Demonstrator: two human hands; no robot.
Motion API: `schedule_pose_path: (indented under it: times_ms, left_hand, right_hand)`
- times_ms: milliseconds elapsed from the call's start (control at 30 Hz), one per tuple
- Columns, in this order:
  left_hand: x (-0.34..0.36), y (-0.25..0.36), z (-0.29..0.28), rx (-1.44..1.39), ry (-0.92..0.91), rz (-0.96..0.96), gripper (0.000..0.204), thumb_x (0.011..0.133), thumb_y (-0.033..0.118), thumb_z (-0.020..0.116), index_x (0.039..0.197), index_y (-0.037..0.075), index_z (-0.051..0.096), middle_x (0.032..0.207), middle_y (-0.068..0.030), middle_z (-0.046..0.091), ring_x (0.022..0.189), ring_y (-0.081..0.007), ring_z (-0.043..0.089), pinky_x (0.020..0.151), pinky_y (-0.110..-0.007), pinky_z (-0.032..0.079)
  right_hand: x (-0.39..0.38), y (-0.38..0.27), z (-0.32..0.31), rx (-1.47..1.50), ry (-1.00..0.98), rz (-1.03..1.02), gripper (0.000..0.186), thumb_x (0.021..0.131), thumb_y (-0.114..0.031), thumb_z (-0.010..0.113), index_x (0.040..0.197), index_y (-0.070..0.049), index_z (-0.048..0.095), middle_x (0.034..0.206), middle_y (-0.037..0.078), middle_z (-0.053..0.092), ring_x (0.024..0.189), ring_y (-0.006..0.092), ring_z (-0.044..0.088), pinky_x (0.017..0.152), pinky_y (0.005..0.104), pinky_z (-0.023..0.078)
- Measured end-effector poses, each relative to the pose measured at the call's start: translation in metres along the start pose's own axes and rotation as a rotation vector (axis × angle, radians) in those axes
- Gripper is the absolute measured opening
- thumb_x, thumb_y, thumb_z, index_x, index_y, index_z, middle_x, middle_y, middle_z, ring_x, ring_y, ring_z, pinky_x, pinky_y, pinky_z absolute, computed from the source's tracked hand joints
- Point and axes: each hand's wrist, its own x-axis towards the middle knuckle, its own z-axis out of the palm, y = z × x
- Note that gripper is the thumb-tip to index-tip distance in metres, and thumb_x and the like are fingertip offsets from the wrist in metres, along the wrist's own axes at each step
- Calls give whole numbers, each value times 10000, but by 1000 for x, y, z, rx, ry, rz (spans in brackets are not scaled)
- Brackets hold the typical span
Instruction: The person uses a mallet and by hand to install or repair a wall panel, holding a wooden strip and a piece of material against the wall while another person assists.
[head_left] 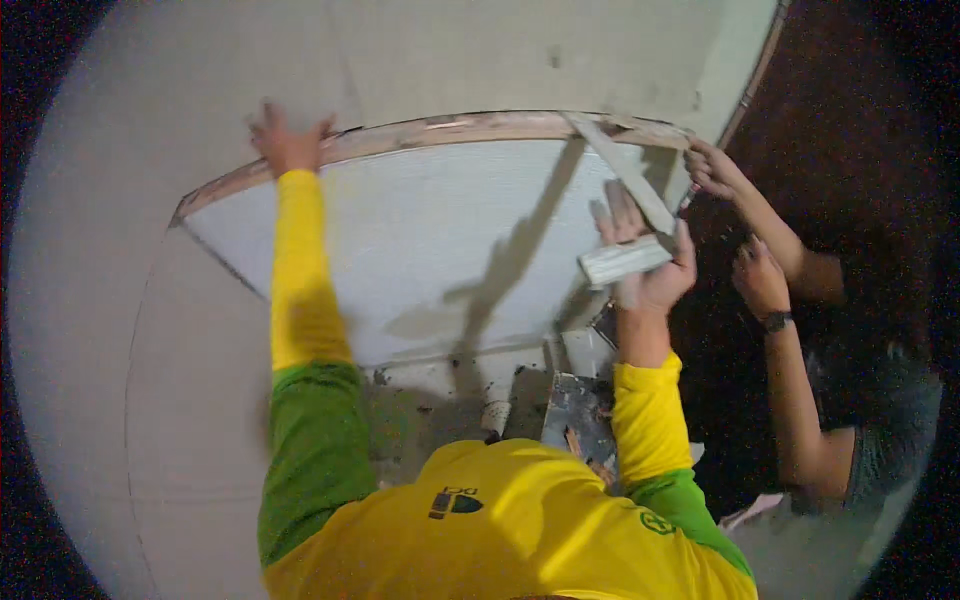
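Observation:
My left hand (pixel 288 143), fingers spread, reaches over the long wooden strip (pixel 450 130) and rests against the pale wall panel. This strip runs along the upper edge of a white recessed panel (pixel 420 230). A short, pale wooden block (pixel 625 261) lies across the palm of my right hand (pixel 650 285); the fingers extend past it and the thumb stands at its right. Just above the block ends a narrow pale slat (pixel 625 175), which slants down from the wooden strip. I cannot tell whether the slat touches the block or my hand.
At the right, a co-worker's hand (pixel 712 168) is at the strip's end. Their other hand (pixel 765 280), with a dark wristwatch (pixel 776 321), is lower. Below the recess are a white pipe (pixel 496 412) and a dark, stained board (pixel 575 410) with scraps on it.

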Motion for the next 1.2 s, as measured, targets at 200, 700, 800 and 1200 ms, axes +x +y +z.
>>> schedule_pose_path:
  times_ms: [200,700,800,1200]
  left_hand:
    - [-8,37,-11,-34,2,-3,1227,712,553,880,1618,36,234,1631,-368,172,1530,-527,147,1254,-560,191]
    - [-6,36,-2,-55,8,9,1213,759,587,834,1631,34,197,1622,-388,191,1523,-560,116,1250,-579,176]
    - [-6,31,-5,-34,13,25,1220,765,600,825,1633,30,185,1630,-381,181,1532,-553,89,1257,-573,157]
    - [-2,37,-4,-83,44,32,1214,731,543,871,1626,34,229,1634,-381,168,1537,-551,83,1253,-555,184]
  right_hand:
    - [32,-22,17,-174,-61,-48,604,902,-277,616,1386,65,500,1458,264,513,1363,456,494,1170,590,351]
    - [47,-18,17,-146,-126,-180,680,845,-322,598,1409,45,504,1405,264,574,1361,474,501,1196,578,337]
    - [59,-23,34,-122,-200,-126,587,849,-285,615,1338,34,558,1322,232,636,1268,452,581,1160,570,392]
    - [83,-29,54,-185,-83,-136,300,861,-212,626,1127,-74,606,1150,143,652,1093,403,633,1079,603,470]
